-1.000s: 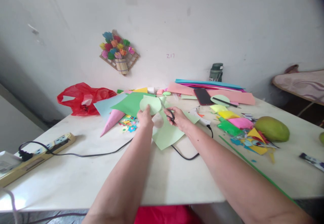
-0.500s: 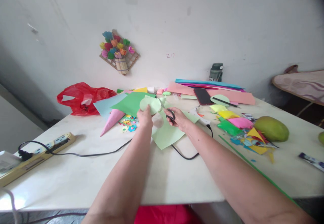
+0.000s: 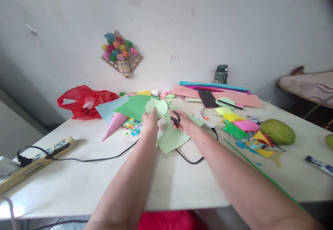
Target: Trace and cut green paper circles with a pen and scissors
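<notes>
My left hand pinches a rounded piece of pale green paper, thumb on top, held above the table. Dark-handled scissors are gripped in my right hand, their blades pointing up and away at the right edge of that paper. A small pale green scrap stands beside the blades. Under both hands lies a larger pale green sheet. Behind my left hand are a darker green sheet and a pink paper cone.
A power strip sits at left, its black cord crossing the table. A red plastic bag lies behind it. A phone, a white glue gun, coloured packets, paper scraps and a green mango are at right.
The rounded paper in my left hand has turned and shifted slightly right along the scissor blades. The whole view has moved a little.
</notes>
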A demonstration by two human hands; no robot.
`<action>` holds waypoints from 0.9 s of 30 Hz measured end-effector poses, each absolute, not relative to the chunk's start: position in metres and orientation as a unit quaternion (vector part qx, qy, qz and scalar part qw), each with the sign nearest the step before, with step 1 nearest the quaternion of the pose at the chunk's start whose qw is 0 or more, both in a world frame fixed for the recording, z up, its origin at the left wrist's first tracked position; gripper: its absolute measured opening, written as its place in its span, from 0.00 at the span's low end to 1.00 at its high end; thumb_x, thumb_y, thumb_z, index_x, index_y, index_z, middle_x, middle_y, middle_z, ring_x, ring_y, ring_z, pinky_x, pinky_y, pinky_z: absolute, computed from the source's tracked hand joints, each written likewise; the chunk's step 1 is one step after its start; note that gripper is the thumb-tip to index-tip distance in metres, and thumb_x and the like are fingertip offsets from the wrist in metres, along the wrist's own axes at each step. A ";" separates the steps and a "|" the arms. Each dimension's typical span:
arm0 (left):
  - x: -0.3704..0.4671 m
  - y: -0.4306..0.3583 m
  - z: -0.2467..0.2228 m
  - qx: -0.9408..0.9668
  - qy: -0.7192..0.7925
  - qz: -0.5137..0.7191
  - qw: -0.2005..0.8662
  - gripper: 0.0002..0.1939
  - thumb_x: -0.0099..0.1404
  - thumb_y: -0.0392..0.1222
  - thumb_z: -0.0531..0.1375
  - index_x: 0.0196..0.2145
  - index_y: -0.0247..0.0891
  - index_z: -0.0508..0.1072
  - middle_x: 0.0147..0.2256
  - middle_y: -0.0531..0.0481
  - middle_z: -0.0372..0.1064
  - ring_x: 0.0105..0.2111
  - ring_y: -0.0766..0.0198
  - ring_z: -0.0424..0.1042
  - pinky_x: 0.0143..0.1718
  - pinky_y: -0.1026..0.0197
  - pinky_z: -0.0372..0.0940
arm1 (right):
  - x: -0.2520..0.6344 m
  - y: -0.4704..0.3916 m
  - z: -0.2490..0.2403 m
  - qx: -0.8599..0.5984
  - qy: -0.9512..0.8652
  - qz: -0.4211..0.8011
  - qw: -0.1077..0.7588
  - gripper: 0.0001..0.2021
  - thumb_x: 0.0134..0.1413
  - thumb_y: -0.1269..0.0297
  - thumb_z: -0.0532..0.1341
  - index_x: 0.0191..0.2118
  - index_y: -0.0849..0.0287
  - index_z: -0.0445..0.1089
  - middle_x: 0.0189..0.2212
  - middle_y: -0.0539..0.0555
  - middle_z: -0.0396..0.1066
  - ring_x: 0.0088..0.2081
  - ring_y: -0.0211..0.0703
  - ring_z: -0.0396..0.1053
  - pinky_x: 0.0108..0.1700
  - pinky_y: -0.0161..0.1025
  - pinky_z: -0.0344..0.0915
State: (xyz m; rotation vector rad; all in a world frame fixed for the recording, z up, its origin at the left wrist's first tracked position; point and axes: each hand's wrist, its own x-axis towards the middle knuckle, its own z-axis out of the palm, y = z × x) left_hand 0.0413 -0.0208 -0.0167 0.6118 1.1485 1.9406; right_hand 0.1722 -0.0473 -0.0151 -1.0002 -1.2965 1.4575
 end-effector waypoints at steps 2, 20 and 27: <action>0.041 -0.021 -0.016 0.242 0.452 0.764 0.391 0.09 0.53 0.35 0.62 0.34 0.32 0.70 0.32 0.43 0.71 0.31 0.59 0.73 0.30 0.55 0.70 | 0.172 -0.047 -0.015 -0.407 -0.530 0.589 0.455 0.20 0.44 0.47 0.61 0.34 0.59 0.60 0.14 0.45 0.63 0.12 0.29 0.59 0.09 0.26 0.41; 0.039 -0.021 -0.018 0.253 0.408 0.778 0.407 0.13 0.51 0.37 0.62 0.36 0.33 0.70 0.33 0.43 0.71 0.33 0.58 0.73 0.34 0.55 0.68 | 0.174 -0.045 -0.018 -0.383 -0.537 0.598 0.455 0.19 0.44 0.48 0.60 0.34 0.58 0.59 0.15 0.45 0.63 0.12 0.29 0.59 0.09 0.26 0.41; 0.039 -0.021 -0.018 0.251 0.412 0.777 0.405 0.12 0.52 0.36 0.61 0.36 0.32 0.70 0.30 0.46 0.71 0.31 0.61 0.72 0.33 0.56 0.69 | 0.174 -0.044 -0.018 -0.390 -0.550 0.592 0.442 0.21 0.44 0.46 0.60 0.33 0.59 0.60 0.15 0.45 0.63 0.12 0.30 0.59 0.09 0.26 0.42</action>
